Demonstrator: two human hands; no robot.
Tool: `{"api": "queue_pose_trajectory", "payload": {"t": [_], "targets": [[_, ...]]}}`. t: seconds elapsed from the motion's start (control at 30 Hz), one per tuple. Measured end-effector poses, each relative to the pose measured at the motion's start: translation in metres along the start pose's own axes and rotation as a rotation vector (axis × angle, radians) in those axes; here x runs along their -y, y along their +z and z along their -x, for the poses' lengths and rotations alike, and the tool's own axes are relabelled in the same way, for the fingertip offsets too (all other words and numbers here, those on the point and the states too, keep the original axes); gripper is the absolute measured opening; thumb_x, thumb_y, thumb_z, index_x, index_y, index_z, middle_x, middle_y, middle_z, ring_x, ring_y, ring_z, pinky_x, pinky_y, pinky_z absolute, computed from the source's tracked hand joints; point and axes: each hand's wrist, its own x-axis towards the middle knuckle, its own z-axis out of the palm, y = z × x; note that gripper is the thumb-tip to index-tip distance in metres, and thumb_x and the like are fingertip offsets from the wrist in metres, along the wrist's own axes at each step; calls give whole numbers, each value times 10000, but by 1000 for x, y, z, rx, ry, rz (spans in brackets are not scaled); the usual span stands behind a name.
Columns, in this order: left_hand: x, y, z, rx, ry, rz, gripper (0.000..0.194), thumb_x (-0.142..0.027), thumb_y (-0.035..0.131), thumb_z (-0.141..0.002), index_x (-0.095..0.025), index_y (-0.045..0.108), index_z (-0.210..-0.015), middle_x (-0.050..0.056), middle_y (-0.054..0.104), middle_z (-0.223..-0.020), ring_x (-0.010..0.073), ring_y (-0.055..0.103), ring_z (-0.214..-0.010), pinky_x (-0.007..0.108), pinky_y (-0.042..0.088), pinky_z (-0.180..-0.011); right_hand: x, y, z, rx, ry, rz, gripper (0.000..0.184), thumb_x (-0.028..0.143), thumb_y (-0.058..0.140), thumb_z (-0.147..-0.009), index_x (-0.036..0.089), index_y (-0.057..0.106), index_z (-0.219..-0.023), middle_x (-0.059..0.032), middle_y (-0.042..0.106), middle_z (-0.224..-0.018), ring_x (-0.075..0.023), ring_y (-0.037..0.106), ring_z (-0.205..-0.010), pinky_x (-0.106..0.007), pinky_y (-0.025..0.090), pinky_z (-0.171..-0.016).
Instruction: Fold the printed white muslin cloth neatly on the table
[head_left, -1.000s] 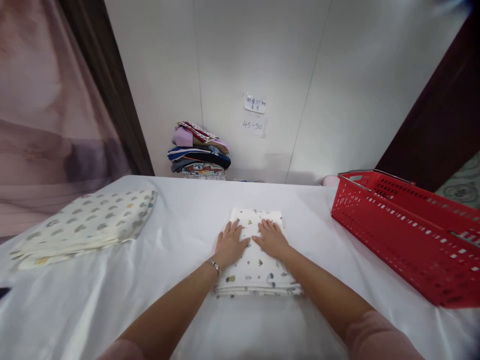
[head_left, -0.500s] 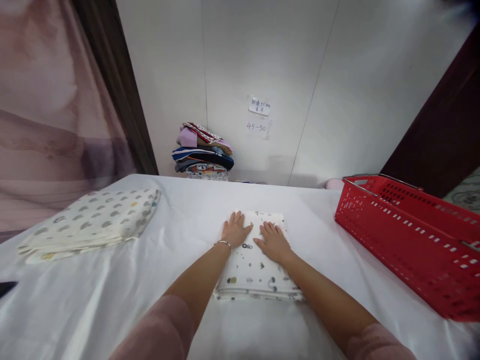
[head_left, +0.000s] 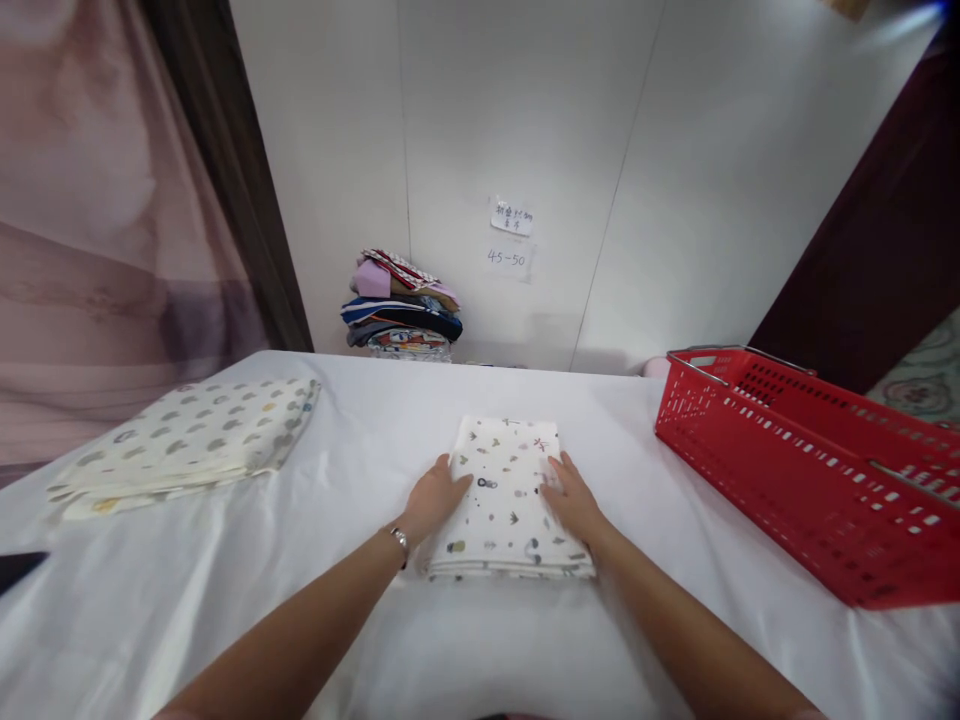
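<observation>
A folded white cloth with small printed figures (head_left: pixel 506 480) lies flat in the middle of the white-covered table (head_left: pixel 360 430). My left hand (head_left: pixel 433 497) holds its left edge, thumb on top and fingers curled at the side. My right hand (head_left: pixel 576 502) holds the right edge the same way. A thin bracelet sits on my left wrist. Both forearms reach in from the bottom of the view.
A larger folded cloth with grey spots (head_left: pixel 195 435) lies at the table's left. A red plastic basket (head_left: pixel 810 460) stands at the right. A pile of folded clothes (head_left: pixel 401 310) sits against the wall under paper notes (head_left: pixel 511 216). A dark object (head_left: pixel 19 568) shows at the left edge.
My hands lay flat on top of the cloth before. They have slid apart and back, and now grip its left and right edges.
</observation>
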Motion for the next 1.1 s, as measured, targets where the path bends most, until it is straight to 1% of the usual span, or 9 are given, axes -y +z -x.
{"api": "queue_pose_trajectory", "payload": {"t": [0.2, 0.33, 0.43, 0.53, 0.63, 0.73, 0.83, 0.97, 1.1], "targets": [[17, -7, 8, 141, 12, 224, 569, -445, 580, -706, -174, 469, -1194, 104, 613, -1134, 235, 595, -980, 302, 470, -781, 3, 11, 31, -24, 143, -289, 566, 279, 514, -751, 204, 434, -1306, -42, 126, -1490, -212, 144, -1355, -352, 194, -1090], [30, -45, -34, -5, 101, -159, 634, -394, 531, -748, -216, 347, -1328, 102, 600, -1155, 259, 568, -1029, 349, 426, -848, 29, 22, 63, 140, 11, -397, 616, 293, 572, -729, 268, 408, -1323, -39, 297, -1435, -227, 343, -1277, -377, 354, -1001], [45, -70, -61, 13, 12, -303, 630, -421, 489, -758, -165, 365, -1320, 129, 562, -1210, 267, 529, -1090, 332, 416, -855, 44, 16, 71, 216, -106, -404, 610, 322, 560, -759, 310, 369, -1339, -44, 548, -1231, -205, 553, -1043, -359, 474, -825], [57, -75, -65, 15, -15, -307, 573, -530, 403, -776, -176, 483, -1220, 115, 552, -1227, 265, 515, -1112, 317, 410, -862, 49, -2, 45, 39, -170, -358, 439, 321, 493, -798, 255, 507, -1232, -47, 624, -1093, -187, 586, -920, -322, 482, -750], [62, -69, -55, -37, -42, -288, 611, -613, 322, -773, -186, 527, -1159, 118, 543, -1234, 281, 521, -1096, 348, 414, -846, 47, -18, -6, -68, -176, -184, 389, 339, 468, -804, 213, 559, -1161, -57, 594, -1142, -197, 546, -1019, -324, 445, -842], [63, -68, -47, -35, -82, -290, 618, -635, 360, -738, -170, 555, -1096, 139, 578, -1169, 299, 547, -1040, 373, 429, -802, 42, -23, -58, 33, 7, 53, 436, 331, 423, -829, 190, 498, -1235, -78, 516, -1261, -205, 506, -1103, -322, 399, -910], [62, -70, -50, -15, -77, -292, 554, -588, 424, -722, -165, 564, -1051, 131, 615, -1087, 286, 575, -973, 357, 443, -759, 36, -19, -93, 136, 54, 110, 412, 342, 503, -784, 176, 568, -1155, -93, 600, -1145, -247, 546, -1045, -347, 412, -878], [61, -79, -68, -116, 15, -322, 482, -534, 459, -735, -198, 561, -1064, 98, 620, -1080, 259, 576, -971, 325, 440, -764, 27, -12, -100, 199, 83, 155, 511, 346, 620, -693, 169, 558, -1169, -99, 589, -1164, -278, 529, -1066, -351, 400, -885], [63, -83, -97, -172, 51, -377, 481, -496, 487, -743, -183, 558, -1101, 107, 580, -1153, 263, 534, -1046, 333, 421, -833, 23, -3, -72, 235, 71, 144, 446, 386, 579, -736, 201, 573, -1141, -73, 623, -1094, -254, 560, -1008, -324, 424, -831]]}}
